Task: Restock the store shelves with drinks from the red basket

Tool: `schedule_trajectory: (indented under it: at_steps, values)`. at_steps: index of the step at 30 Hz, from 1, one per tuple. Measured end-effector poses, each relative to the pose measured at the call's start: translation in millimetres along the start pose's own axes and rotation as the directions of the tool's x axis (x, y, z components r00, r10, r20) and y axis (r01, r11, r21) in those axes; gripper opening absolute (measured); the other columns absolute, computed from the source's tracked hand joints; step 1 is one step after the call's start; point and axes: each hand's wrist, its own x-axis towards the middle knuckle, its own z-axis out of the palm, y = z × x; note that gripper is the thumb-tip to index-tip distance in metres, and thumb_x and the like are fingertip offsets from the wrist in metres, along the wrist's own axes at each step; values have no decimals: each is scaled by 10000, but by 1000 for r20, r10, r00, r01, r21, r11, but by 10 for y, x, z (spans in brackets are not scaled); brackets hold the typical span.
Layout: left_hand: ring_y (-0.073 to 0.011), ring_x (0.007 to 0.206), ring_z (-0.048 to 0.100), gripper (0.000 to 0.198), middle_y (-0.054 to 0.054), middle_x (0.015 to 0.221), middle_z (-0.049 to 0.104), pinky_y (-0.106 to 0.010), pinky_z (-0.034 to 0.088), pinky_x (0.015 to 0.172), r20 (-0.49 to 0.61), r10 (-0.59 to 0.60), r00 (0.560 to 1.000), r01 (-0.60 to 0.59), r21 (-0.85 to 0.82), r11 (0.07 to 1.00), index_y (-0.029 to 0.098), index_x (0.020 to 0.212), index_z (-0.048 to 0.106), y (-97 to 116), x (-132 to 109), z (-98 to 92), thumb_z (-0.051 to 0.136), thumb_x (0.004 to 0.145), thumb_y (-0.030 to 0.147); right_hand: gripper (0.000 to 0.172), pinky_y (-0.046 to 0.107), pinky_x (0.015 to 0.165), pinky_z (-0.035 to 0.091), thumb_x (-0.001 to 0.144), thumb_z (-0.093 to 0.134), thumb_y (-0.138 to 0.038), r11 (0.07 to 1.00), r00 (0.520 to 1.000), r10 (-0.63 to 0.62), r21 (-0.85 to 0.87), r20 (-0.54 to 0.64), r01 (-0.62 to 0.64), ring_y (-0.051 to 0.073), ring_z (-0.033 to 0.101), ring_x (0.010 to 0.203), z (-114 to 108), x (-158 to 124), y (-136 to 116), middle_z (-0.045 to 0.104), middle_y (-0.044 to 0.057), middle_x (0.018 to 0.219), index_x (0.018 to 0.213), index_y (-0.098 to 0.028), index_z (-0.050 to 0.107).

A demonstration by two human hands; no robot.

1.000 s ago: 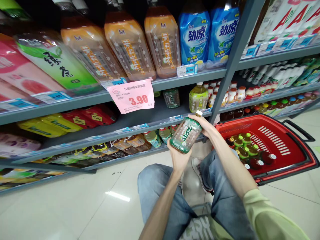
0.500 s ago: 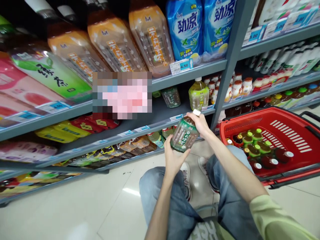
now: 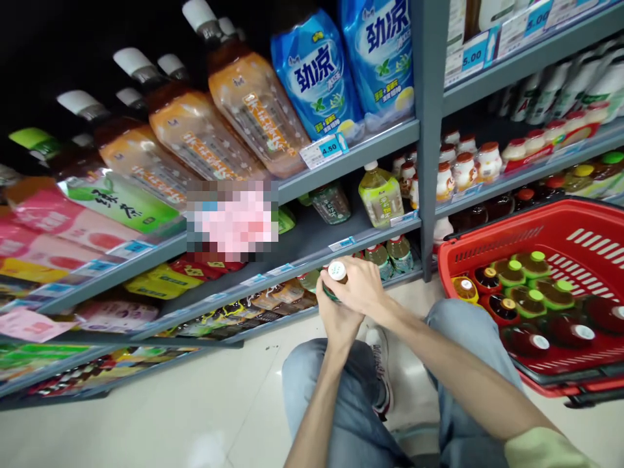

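Between my two hands is a tea bottle with a white cap, its top turned up towards me. My left hand is wrapped round the body from below and the left. My right hand closes over the shoulder of the bottle near the cap, from the right. Most of the label is hidden by my fingers. Just beyond, on the shelf, stand a dark green-labelled bottle and a yellow-green-labelled bottle.
A red shopping basket with several bottles stands on the floor to my right. Large orange-labelled bottles and blue ones line the shelf above. A grey shelf post rises ahead. Small drink bottles fill the bottom shelf.
The bottle has come from a tilted position with its label showing to one with its cap towards me. My right hand now covers its upper part. The view has shifted.
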Motion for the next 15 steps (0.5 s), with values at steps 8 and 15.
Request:
schedule_trajectory:
  at_steps: [8,15]
  values:
    - [-370,1195,666,985,-147,1339,648,-494,527,1050,-130,15,991,-12,29,999,214,1429,454,0,172,-64,874,560,410,259,324,874,493,937,616,-447,983,988,-149,103,-48,153,227,707,995,-136,28,-30,759,49,1119,1051,-232,708]
    - [-297,1157,666,744,-100,1279,652,-457,524,1047,-173,-33,984,23,-62,998,259,1304,504,176,560,-95,831,659,431,384,378,1112,459,928,575,-348,914,945,-183,307,-272,265,230,575,1284,-175,13,-50,623,82,1418,1287,-220,622]
